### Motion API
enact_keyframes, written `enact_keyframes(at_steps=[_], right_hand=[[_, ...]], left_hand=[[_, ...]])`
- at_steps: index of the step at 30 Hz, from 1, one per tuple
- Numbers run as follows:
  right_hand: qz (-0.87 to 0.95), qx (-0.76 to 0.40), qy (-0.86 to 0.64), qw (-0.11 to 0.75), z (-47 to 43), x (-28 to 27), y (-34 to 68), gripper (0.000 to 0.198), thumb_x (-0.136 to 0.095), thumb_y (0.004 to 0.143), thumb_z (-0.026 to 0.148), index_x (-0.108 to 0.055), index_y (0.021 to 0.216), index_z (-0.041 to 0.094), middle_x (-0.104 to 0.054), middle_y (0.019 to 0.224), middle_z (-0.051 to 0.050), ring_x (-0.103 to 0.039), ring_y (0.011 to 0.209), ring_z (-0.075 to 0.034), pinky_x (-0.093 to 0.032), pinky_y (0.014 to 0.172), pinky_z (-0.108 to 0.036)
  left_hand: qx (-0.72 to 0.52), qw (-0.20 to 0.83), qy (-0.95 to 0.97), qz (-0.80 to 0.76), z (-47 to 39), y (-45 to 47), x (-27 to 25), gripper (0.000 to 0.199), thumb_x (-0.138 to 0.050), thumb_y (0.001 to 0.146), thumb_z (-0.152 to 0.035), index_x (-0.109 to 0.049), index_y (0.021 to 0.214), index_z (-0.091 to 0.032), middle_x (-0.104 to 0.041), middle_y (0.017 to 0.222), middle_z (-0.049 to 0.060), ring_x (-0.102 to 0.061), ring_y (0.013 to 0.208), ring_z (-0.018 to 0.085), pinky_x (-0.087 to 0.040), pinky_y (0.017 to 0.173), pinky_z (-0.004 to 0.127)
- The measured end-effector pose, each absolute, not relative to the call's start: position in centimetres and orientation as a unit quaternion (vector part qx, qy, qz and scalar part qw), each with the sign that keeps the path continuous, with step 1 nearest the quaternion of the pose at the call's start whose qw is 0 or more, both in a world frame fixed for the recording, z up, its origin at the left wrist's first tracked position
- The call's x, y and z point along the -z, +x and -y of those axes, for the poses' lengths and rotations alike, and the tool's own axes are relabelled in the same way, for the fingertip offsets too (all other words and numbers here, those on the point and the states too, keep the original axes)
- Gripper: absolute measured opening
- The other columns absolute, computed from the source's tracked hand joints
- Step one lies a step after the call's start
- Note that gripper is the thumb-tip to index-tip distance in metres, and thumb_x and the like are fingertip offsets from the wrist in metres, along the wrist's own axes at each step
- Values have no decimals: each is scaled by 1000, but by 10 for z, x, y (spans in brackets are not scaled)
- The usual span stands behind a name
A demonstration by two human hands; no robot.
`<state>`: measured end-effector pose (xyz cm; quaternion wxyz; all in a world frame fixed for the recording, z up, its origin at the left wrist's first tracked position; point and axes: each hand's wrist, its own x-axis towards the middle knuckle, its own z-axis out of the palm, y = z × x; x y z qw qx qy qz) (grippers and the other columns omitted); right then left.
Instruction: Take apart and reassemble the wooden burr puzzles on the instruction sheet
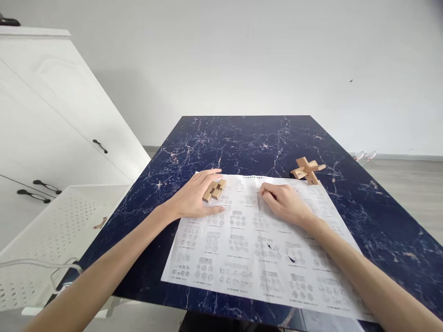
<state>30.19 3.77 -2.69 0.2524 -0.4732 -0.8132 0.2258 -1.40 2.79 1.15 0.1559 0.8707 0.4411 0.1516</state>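
My left hand lies on the left part of a printed sheet, its thumb and fingers spread around notched wooden puzzle pieces. The pieces rest flat on the paper and the hand is not gripping them. Toward the top of the sheet, right of its middle, my right hand is closed in a loose fist with its knuckles near the printed drawings. I see nothing held in it. Beyond it, at the sheet's top right corner, stands a cross-shaped assembly of wooden puzzle pieces with numbers on them.
A dark blue marble-patterned table carries the sheet. To the left are a white cabinet with black handles and a lower white perforated surface, where a small wooden piece lies. A white cable runs by the table's left edge.
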Motion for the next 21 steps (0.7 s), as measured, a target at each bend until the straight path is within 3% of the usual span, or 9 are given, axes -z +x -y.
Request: enact_keyframes(at_steps=[4,9,17,21], right_hand=[[815,-228,-472,245,-39,27,302,25,-41,93,21,-61,79,23,-62,63,1,-51,56,-17,-33,62,-31],[817,-227,-471,245,-40,26,302,25,-42,93,21,-62,80,24,-65,66,1,-53,60,-18,-34,64,-31],[816,-231,-470,246,-41,24,301,25,-44,95,20,-64,81,24,-66,67,1,-54,61,-18,-34,65,-30],[814,-232,-473,244,-42,24,300,26,-45,96,18,-66,81,23,-68,70,0,-55,63,-18,-34,65,-29]], left_hand=[[-130,219,849,-462,-32,-17,-8,103,-80,82,-69,-33,164,-29,-41,170,15,-44,152,41,-41,123,59],[-162,219,835,-478,-34,-9,-2,89,-80,84,-68,-46,156,-29,-54,157,14,-54,141,39,-45,118,58],[-182,194,833,-486,-34,0,1,66,-75,89,-68,-62,138,-27,-60,144,11,-58,132,35,-49,113,54],[-197,174,826,-499,-31,10,1,64,-77,85,-70,-67,130,-24,-64,131,10,-61,122,33,-52,107,52]])
